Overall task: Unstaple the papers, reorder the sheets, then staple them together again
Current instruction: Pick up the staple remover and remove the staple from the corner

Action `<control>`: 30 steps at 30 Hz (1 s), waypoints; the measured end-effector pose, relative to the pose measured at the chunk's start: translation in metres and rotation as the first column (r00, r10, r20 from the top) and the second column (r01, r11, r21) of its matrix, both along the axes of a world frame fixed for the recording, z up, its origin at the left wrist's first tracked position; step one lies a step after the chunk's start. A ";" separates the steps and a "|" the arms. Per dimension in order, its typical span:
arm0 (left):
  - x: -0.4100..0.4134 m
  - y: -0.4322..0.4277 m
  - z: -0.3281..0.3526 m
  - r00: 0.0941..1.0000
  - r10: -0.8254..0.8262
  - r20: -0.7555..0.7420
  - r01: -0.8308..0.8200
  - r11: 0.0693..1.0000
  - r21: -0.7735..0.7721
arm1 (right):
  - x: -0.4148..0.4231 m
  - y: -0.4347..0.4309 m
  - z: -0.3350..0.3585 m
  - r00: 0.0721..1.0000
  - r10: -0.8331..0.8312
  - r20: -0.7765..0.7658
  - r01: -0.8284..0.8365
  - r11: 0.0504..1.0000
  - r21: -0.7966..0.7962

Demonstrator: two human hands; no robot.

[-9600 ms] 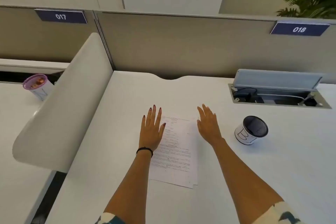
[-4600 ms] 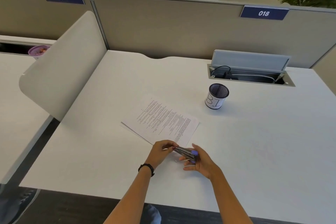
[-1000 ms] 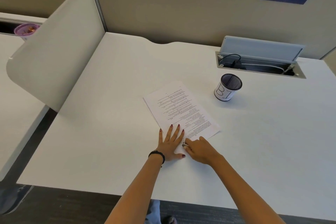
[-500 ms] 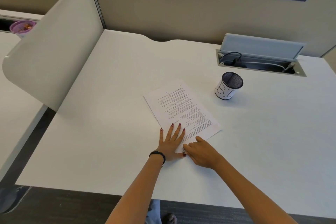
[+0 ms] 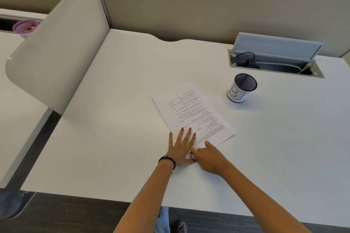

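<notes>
A stack of printed papers (image 5: 191, 111) lies at an angle in the middle of the white desk (image 5: 113, 138). My left hand (image 5: 180, 148) presses flat on the stack's near corner, fingers spread and straight. Right beside it, my right hand (image 5: 209, 158) is curled over the same corner. It pinches a small metal staple remover, of which only the tip (image 5: 191, 155) shows between the two hands. The staple itself is hidden under the fingers.
A mesh pen cup (image 5: 241, 88) with a white label stands to the right behind the papers. Further back is an open cable tray (image 5: 274, 64) with its lid up. A curved divider panel (image 5: 56, 47) borders the desk's left side. The front edge is close.
In the last second both hands have stayed at the papers' near corner, and the right hand's fingers have shifted slightly. Earlier, both hands held the staple remover in front of the papers.
</notes>
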State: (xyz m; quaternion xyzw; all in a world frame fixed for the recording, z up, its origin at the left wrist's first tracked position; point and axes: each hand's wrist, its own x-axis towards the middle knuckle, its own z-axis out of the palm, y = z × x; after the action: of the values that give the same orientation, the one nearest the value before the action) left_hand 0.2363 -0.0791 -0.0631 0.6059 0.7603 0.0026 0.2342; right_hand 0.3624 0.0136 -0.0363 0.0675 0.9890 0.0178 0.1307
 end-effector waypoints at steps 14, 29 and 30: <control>-0.001 -0.001 -0.003 1.000 0.009 0.027 -0.009 1.000 0.007 | -0.001 -0.006 0.003 0.892 -0.451 0.038 0.413 0.776 -0.476; 0.000 0.002 0.000 1.000 0.010 0.025 -0.009 0.999 -0.034 | -0.026 0.019 0.022 0.642 -0.541 0.543 0.750 0.298 -0.591; 0.000 0.002 -0.001 1.000 0.009 0.025 -0.008 0.999 -0.034 | -0.026 0.019 0.022 0.635 -0.542 0.551 0.752 0.271 -0.601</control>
State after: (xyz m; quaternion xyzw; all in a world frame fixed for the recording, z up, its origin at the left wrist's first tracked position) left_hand 0.2363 -0.0775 -0.0636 0.5986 0.7598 -0.0016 0.2538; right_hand 0.3363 0.0330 -0.0141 0.3990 0.7443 -0.4694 0.2578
